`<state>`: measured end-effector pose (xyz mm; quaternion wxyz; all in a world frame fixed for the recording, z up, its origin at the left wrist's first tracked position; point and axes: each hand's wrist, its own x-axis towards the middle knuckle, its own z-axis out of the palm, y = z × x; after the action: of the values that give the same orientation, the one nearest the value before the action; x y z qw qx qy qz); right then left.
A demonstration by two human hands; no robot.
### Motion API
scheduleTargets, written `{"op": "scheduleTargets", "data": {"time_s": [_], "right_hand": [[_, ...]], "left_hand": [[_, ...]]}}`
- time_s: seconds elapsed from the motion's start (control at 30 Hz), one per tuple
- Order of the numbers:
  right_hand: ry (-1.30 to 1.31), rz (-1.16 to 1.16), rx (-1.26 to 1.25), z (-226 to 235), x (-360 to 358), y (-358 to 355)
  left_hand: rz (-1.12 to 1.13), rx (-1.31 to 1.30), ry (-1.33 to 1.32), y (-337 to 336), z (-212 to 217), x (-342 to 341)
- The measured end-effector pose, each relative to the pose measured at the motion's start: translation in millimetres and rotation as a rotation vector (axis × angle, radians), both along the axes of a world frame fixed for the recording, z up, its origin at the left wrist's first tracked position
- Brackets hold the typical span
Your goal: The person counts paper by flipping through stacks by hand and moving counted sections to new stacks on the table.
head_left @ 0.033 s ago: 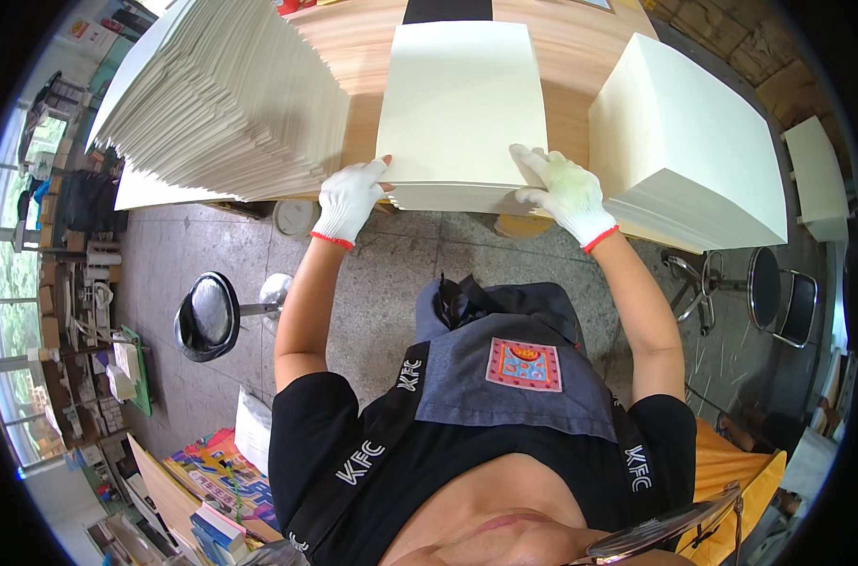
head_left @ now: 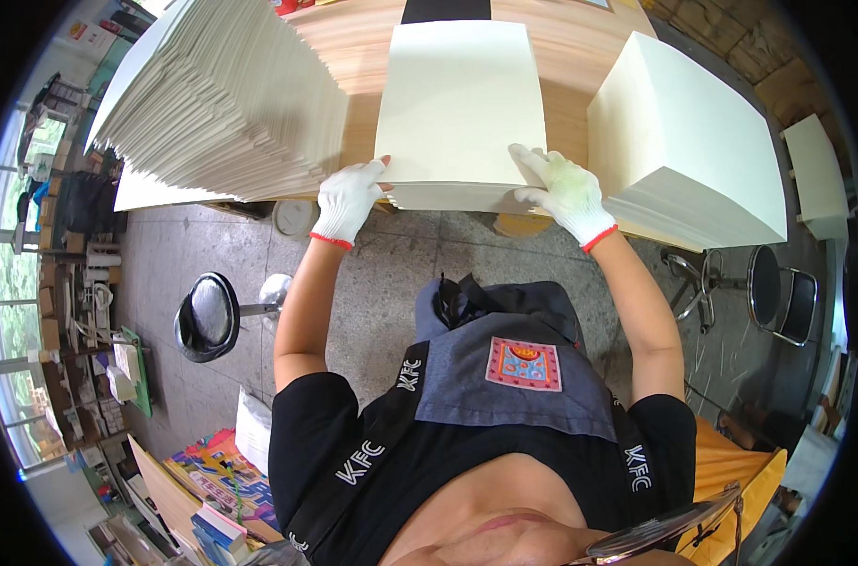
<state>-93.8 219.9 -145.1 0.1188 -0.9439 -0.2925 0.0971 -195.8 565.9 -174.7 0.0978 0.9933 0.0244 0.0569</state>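
A low stack of cream paper sheets [head_left: 457,104] lies in the middle of a wooden table [head_left: 566,57], its near edge at the table's front. My left hand [head_left: 347,200], in a white glove with a red cuff, grips the stack's near left corner, thumb on top. My right hand [head_left: 563,193], gloved the same way, holds the near right corner with fingers spread over the top sheet. Both forearms reach up from my body below.
A tall fanned pile of cream sheets [head_left: 221,94] stands at the left and a thick block of sheets [head_left: 683,141] at the right. On the floor are a black round stool [head_left: 205,316], a black chair [head_left: 778,297] and colourful books [head_left: 212,481].
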Motion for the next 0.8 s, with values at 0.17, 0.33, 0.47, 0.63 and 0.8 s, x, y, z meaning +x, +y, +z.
{"op": "scheduleTargets", "data": {"time_s": [0.17, 0.33, 0.47, 0.63, 0.8], "right_hand": [[0.059, 0.029, 0.150, -1.9, -4.1, -3.8], [-0.097, 0.117, 0.114, -16.2, -1.0, -10.0], [-0.098, 0.140, 0.129, -20.6, -0.7, -11.9], [-0.111, 0.153, 0.128, -24.3, -0.8, -13.8], [-0.060, 0.147, 0.171, -24.2, -1.5, -15.2]], "left_hand": [[-0.081, 0.002, -0.090, 8.7, -4.5, -3.1], [-0.126, 0.043, -0.071, 12.9, -1.7, -0.9], [-0.114, 0.057, -0.044, 9.9, 2.8, -0.9], [-0.088, 0.073, -0.015, 10.1, 1.8, -0.1], [-0.066, 0.081, 0.007, 6.2, 6.4, -0.8]]}}
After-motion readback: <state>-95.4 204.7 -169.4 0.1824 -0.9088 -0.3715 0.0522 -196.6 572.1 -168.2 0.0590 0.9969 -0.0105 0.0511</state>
